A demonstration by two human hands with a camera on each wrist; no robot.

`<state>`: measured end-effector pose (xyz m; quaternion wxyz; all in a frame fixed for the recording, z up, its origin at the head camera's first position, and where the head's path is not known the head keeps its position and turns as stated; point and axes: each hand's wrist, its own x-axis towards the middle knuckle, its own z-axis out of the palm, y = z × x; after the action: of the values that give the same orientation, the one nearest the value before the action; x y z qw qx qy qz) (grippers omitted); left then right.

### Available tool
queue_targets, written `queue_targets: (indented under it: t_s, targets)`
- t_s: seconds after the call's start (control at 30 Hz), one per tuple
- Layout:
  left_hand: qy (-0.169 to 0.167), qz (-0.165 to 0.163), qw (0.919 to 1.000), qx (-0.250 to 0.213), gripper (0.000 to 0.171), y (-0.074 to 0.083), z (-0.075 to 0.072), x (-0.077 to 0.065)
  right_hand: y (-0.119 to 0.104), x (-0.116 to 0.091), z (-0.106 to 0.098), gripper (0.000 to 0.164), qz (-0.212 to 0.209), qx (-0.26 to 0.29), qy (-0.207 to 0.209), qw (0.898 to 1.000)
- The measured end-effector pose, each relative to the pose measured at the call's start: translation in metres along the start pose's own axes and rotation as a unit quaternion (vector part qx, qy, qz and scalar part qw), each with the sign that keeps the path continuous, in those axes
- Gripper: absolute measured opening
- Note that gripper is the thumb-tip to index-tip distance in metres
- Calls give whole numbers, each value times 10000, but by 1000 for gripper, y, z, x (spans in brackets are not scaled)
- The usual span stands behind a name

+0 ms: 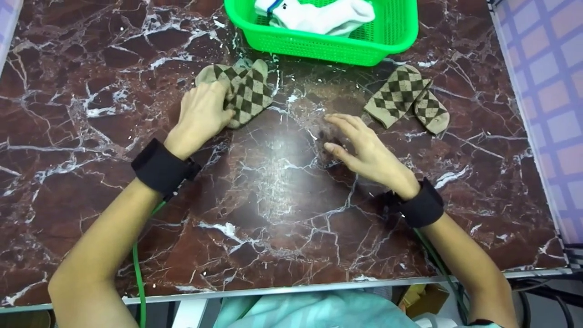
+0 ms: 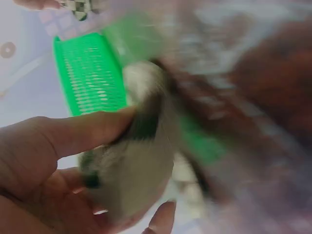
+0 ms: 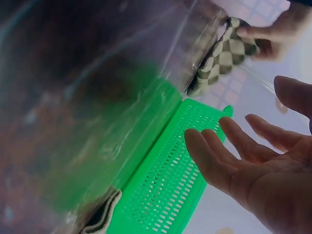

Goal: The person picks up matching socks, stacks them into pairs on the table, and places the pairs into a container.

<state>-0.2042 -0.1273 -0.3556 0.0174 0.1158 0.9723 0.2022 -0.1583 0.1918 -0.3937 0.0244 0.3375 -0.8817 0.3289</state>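
At the left of the head view, a beige sock with dark brown diamonds [image 1: 248, 93] lies bunched on the table. My left hand [image 1: 202, 111] grips its left side, and the fingertips are hidden. The left wrist view is blurred, but shows the sock [image 2: 141, 170] between thumb and fingers. Over the middle of the table, my right hand [image 1: 369, 148] holds nothing, its fingers loosely extended and thumb apart, as the right wrist view confirms with the right hand [image 3: 253, 170]. A matching diamond sock [image 1: 398, 95] lies folded to the right, beyond that hand.
A green plastic basket [image 1: 314, 45] stands at the far edge of view with a white sock [image 1: 319, 18] inside. The table [image 1: 273, 228] has a glossy dark red marbled top. A checked panel [image 1: 537, 82] borders its right side. Green cables run from both wristbands.
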Motion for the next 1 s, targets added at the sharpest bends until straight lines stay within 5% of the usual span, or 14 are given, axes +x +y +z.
queue_targets:
  t_s: [0.2, 0.47, 0.57, 0.7, 1.0]
  targets:
    - [1073, 1021, 9888, 160, 15, 34, -19, -8, -4, 5, -3, 51, -106, -28, -40, 9999]
    - [1860, 1854, 9646, 255, 15, 71, -46, -18, -5, 13, -20, 46, -258, 335, 222, 9989]
    - [2082, 2324, 9494, 350, 26, 76, -51, -20, -8, 15, -24, 44, -227, 452, 331, 9982]
    - [2330, 3024, 9236, 363, 17, 87, -55, -20, -18, 19, -29, 41, 278, 845, 263, 9957]
    - [2756, 4022, 8728, -208, 6, 134, -60, -8, -19, 21, -35, 35, 915, 1572, -59, 9833]
